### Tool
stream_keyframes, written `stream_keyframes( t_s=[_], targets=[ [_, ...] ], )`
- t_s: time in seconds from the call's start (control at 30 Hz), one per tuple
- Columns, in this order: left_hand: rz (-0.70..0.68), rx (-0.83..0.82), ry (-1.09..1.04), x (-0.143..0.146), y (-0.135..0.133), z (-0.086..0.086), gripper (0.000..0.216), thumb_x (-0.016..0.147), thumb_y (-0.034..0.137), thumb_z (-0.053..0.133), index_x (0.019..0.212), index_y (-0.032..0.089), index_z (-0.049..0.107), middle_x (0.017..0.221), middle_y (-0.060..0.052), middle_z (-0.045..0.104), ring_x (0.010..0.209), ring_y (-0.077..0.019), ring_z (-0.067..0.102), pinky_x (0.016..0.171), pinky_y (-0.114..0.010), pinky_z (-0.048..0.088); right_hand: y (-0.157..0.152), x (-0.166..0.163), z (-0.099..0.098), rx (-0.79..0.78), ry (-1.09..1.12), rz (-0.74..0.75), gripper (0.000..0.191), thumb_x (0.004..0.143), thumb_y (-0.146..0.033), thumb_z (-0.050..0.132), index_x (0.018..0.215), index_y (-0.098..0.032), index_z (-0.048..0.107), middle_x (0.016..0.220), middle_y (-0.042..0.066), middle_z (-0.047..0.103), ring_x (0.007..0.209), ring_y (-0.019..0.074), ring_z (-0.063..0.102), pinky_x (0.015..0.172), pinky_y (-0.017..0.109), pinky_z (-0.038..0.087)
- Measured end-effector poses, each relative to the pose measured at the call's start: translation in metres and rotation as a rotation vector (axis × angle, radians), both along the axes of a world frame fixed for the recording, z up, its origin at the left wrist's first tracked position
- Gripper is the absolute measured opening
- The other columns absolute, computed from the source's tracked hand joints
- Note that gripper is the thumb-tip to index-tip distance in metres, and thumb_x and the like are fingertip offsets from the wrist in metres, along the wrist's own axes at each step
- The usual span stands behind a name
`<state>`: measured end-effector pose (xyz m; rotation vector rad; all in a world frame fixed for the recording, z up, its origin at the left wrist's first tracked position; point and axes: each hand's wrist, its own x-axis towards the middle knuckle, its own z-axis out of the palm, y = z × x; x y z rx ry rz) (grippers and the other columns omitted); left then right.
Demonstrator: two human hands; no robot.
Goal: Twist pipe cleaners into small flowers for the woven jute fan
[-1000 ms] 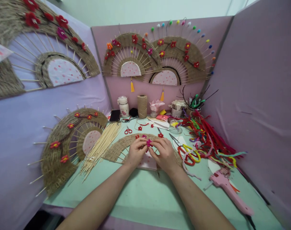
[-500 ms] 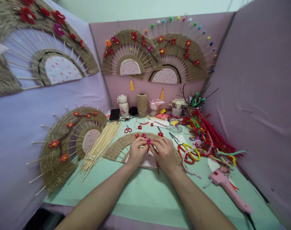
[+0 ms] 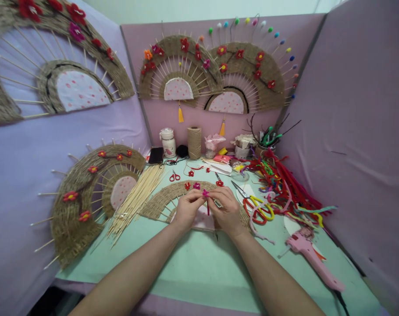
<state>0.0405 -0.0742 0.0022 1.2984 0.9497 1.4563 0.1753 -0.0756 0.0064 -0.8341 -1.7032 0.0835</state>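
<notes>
At the left, the leaning fan (image 3: 71, 219) stands against the lilac panel (image 3: 15, 193), its lower end by the desk's left edge. The sticks (image 3: 138, 199) lie just beside it, slanting toward the front, and the small scissors (image 3: 175, 176) lie beyond them. The flat fan (image 3: 160, 204) lies mid-desk, its straight side facing the person. From there an open stretch of desk (image 3: 204, 267) runs between the forearms to the front edge. Right of the fan, room narrows: the large scissors (image 3: 241, 190) lie just beside it, the pipe cleaners (image 3: 281, 184) crowd toward the right panel (image 3: 360, 131), and the glue gun (image 3: 313, 259) slants toward the front right corner.

Both forearms rise from the front edge and converge over the flat fan. The left hand (image 3: 190, 208) has thumb and fingers pinched on the magenta flower (image 3: 205, 193); the right hand (image 3: 226, 208), fingers bent, pinches it from the other side. The flower is above the fan, its stem (image 3: 208, 207) hanging down between the hands.
</notes>
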Motion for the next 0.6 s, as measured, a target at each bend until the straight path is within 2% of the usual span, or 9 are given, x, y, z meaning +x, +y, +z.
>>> stream_keyframes(
  t_s=[0.13,0.23,0.33,0.47,0.6],
  targets=[
    [-0.019,0.084,0.110,-0.009,0.006,-0.002,0.009,0.068,0.025,0.067,0.068,0.017,0.071,0.076,-0.003,0.060,0.076,-0.0146,0.055,0.074,-0.027,0.043,0.002,0.002,-0.002,-0.017,-0.018,0.060,0.011,0.081,-0.020,0.056,0.085,-0.024,0.065,0.083,0.004,0.066,0.082,0.0189,0.058,0.075,0.037,0.047],
    [-0.042,0.042,0.068,-0.012,0.014,-0.006,0.010,0.068,0.026,0.067,0.069,0.017,0.071,0.079,-0.004,0.063,0.080,-0.0157,0.056,0.078,-0.028,0.043,0.005,0.004,-0.004,-0.068,-0.027,0.054,0.013,0.083,-0.022,0.056,0.094,-0.024,0.063,0.092,0.006,0.065,0.091,0.0206,0.057,0.080,0.039,0.046],
    [-0.004,-0.024,-0.014,-0.015,0.019,-0.007,0.016,0.069,0.029,0.067,0.077,0.017,0.071,0.080,-0.003,0.066,0.080,-0.0159,0.057,0.079,-0.029,0.043,0.007,0.003,-0.005,-0.190,0.039,0.005,0.023,0.083,-0.028,0.055,0.105,-0.021,0.058,0.101,0.008,0.063,0.093,0.0212,0.056,0.081,0.039,0.045],
    [0.006,-0.016,-0.029,-0.017,0.017,-0.004,0.019,0.069,0.033,0.068,0.078,0.016,0.070,0.078,-0.003,0.066,0.075,-0.0153,0.057,0.075,-0.028,0.044,0.008,-0.001,-0.007,-0.400,0.071,0.064,0.017,0.079,-0.030,0.059,0.093,-0.020,0.061,0.089,0.004,0.063,0.082,0.0189,0.057,0.074,0.033,0.046],
    [-0.004,0.040,0.005,-0.017,0.013,0.000,0.016,0.068,0.030,0.070,0.075,0.016,0.071,0.082,-0.005,0.067,0.081,-0.0175,0.058,0.079,-0.029,0.044,0.007,-0.005,-0.009,-0.503,0.109,0.192,0.012,0.077,-0.028,0.058,0.085,-0.020,0.063,0.081,0.002,0.065,0.076,0.0175,0.057,0.070,0.030,0.046]
  ],
)
